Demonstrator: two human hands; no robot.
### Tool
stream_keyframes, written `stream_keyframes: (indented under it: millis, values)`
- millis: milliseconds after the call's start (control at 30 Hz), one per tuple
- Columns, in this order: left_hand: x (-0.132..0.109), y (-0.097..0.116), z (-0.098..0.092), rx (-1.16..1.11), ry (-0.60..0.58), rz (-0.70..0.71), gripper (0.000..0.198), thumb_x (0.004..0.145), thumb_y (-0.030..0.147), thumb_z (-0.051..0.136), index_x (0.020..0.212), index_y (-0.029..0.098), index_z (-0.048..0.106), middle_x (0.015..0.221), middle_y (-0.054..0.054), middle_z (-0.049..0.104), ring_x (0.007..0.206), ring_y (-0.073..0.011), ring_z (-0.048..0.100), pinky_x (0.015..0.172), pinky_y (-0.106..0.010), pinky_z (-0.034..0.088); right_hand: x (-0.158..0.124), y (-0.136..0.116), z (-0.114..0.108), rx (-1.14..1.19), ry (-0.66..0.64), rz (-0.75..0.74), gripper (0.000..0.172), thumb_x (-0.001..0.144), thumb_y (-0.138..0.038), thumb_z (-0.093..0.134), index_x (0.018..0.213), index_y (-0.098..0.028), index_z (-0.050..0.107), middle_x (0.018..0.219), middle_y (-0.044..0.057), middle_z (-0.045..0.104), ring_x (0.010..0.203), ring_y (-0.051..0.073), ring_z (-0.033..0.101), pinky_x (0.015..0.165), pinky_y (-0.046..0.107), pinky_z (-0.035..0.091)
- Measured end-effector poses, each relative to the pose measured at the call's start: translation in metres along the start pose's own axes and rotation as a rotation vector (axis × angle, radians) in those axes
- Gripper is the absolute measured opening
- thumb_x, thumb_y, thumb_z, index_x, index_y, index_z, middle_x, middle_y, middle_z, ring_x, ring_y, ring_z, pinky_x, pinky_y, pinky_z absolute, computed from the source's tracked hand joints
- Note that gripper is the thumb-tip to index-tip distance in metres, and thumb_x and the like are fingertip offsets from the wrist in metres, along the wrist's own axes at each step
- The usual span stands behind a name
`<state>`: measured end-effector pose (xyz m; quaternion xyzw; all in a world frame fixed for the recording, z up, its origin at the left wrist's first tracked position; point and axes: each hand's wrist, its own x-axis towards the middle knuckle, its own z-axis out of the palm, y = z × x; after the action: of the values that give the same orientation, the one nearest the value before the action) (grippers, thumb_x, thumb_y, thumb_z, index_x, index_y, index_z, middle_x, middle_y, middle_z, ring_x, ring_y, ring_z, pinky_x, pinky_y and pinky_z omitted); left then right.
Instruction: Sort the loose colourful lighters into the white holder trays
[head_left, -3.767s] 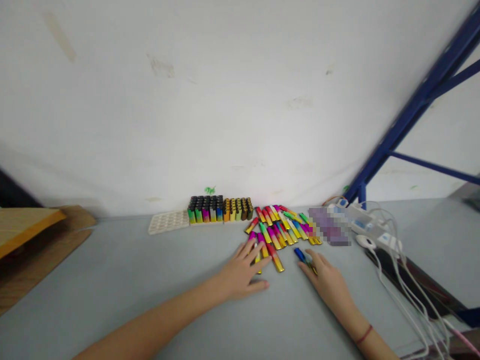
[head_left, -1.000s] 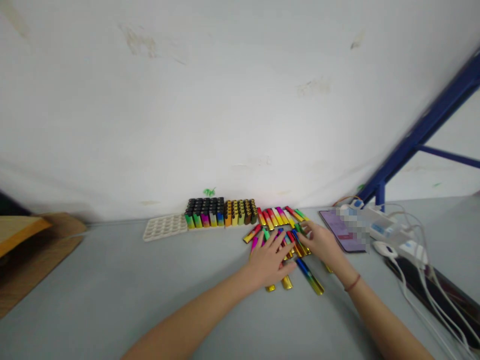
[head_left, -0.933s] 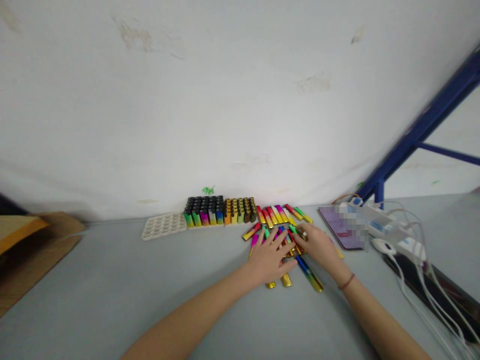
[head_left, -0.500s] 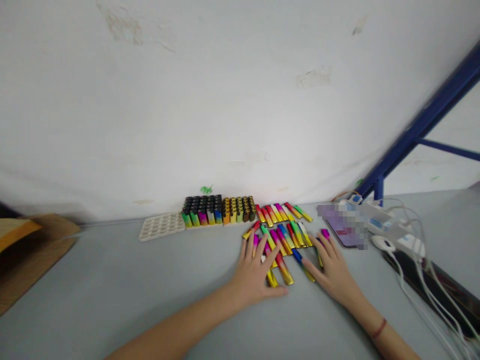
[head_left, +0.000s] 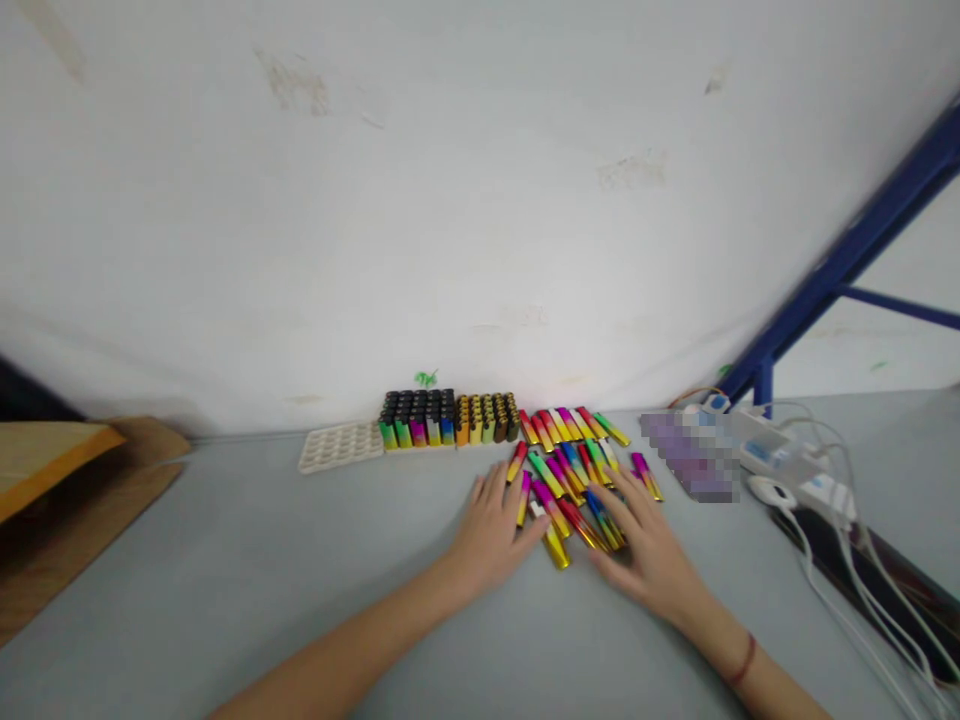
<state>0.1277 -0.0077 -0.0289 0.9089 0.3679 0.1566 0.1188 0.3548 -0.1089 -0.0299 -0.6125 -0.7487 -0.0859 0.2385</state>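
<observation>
A loose heap of slim rainbow-and-gold metallic sticks (head_left: pixel 562 480) lies on the grey table, with a tidier row of them along the back. My left hand (head_left: pixel 495 530) rests flat, fingers spread, against the heap's left side, near a gold-ended stick (head_left: pixel 556 548). My right hand (head_left: pixel 645 550) lies over the heap's lower right part, its fingertips on several sticks. Neither hand visibly holds anything. One magenta-and-gold stick (head_left: pixel 646 476) lies apart, to the right. Behind the heap stands a block of upright disposable lighters (head_left: pixel 448 420) with black tops.
A white tray with round holes (head_left: pixel 341 446) sits left of the lighters, against the wall. A blurred phone (head_left: pixel 690 457) lies right of the heap, beside a white power strip (head_left: pixel 765 450) with cables. Cardboard (head_left: pixel 60 470) lies far left; a blue metal frame (head_left: pixel 847 270) rises right.
My right hand has moved left and up onto the heap, and my left hand has shifted slightly left. The lower sticks now lie more jumbled and closer together.
</observation>
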Motion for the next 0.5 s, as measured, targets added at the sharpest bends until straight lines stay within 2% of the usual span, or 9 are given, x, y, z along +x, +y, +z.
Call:
stream_keyframes:
  millis: [67, 133, 233, 333, 500]
  values:
    - [-0.003, 0.003, 0.003, -0.027, -0.003, 0.035, 0.063, 0.098, 0.046, 0.042, 0.148, 0.01, 0.027, 0.153, -0.022, 0.026, 0.142, -0.0334, 0.024, 0.112, -0.055, 0.027, 0.001, -0.018, -0.001, 0.011, -0.107, -0.136, 0.069, 0.083, -0.048, 0.06, 0.145, -0.025, 0.042, 0.154, 0.011, 0.03, 0.144, 0.036, 0.02, 0.111, 0.057, 0.031]
    - [-0.007, 0.007, 0.005, -0.048, 0.015, 0.048, 0.059, 0.099, 0.042, 0.039, 0.147, 0.009, 0.028, 0.153, -0.022, 0.025, 0.142, -0.033, 0.024, 0.112, -0.054, 0.029, 0.002, -0.032, 0.001, 0.014, -0.154, -0.175, 0.063, 0.086, -0.043, 0.058, 0.145, -0.024, 0.042, 0.154, 0.01, 0.03, 0.144, 0.034, 0.021, 0.11, 0.055, 0.035]
    - [-0.013, 0.009, 0.006, -0.078, 0.059, 0.076, 0.056, 0.098, 0.036, 0.04, 0.146, 0.01, 0.029, 0.152, -0.021, 0.027, 0.141, -0.0317, 0.027, 0.112, -0.05, 0.032, 0.004, -0.041, 0.009, 0.015, -0.128, -0.133, 0.052, 0.092, -0.034, 0.05, 0.142, -0.021, 0.045, 0.152, 0.012, 0.036, 0.142, 0.03, 0.027, 0.11, 0.05, 0.038]
    - [-0.016, 0.005, 0.002, -0.08, 0.083, 0.125, 0.056, 0.095, 0.026, 0.044, 0.146, 0.012, 0.029, 0.15, -0.019, 0.032, 0.139, -0.0308, 0.029, 0.111, -0.048, 0.034, 0.005, -0.042, 0.017, 0.017, -0.067, -0.093, 0.049, 0.093, -0.026, 0.045, 0.142, -0.019, 0.045, 0.146, 0.013, 0.043, 0.138, 0.028, 0.036, 0.109, 0.048, 0.04]
    - [-0.009, 0.0, -0.01, 0.0, 0.055, 0.11, 0.047, 0.091, 0.017, 0.049, 0.138, 0.019, 0.043, 0.135, -0.015, 0.047, 0.123, -0.0297, 0.046, 0.103, -0.047, 0.042, 0.002, -0.046, 0.02, -0.013, -0.045, -0.095, 0.045, 0.092, -0.024, 0.047, 0.137, -0.016, 0.05, 0.139, 0.014, 0.051, 0.13, 0.028, 0.047, 0.105, 0.047, 0.046]
